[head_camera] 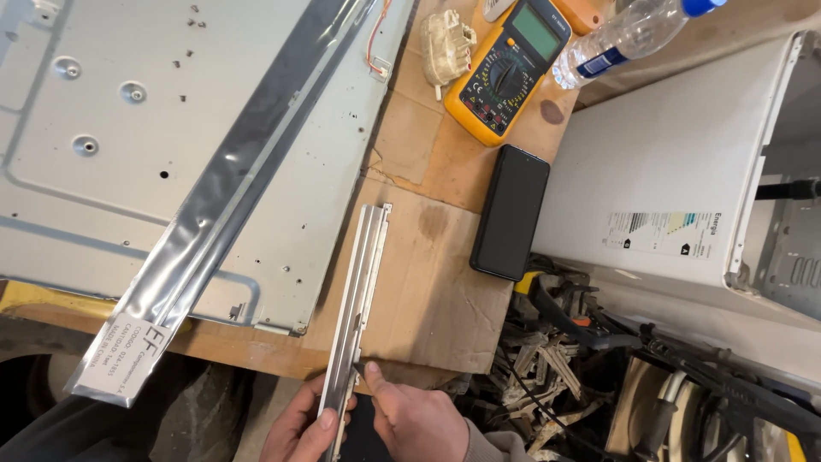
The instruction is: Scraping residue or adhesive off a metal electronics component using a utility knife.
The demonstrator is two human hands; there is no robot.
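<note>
Two hands meet at the near end of a long thin metal strip [357,295] lying on the cardboard sheet [428,282]. Left hand [299,428] cups the strip, fingers curled together; right hand [415,419] pinches what seems a small dark tool against it. Beyond the strip lies a black phone [510,212], then a yellow multimeter [506,70].

On the tabletop [445,171] the metal panel [128,154] is lying to my left with the foil sleeve [214,205] across it, the strip [359,282] is sitting beside it, and the phone [510,212] is lying right, multimeter [505,68] behind.
</note>
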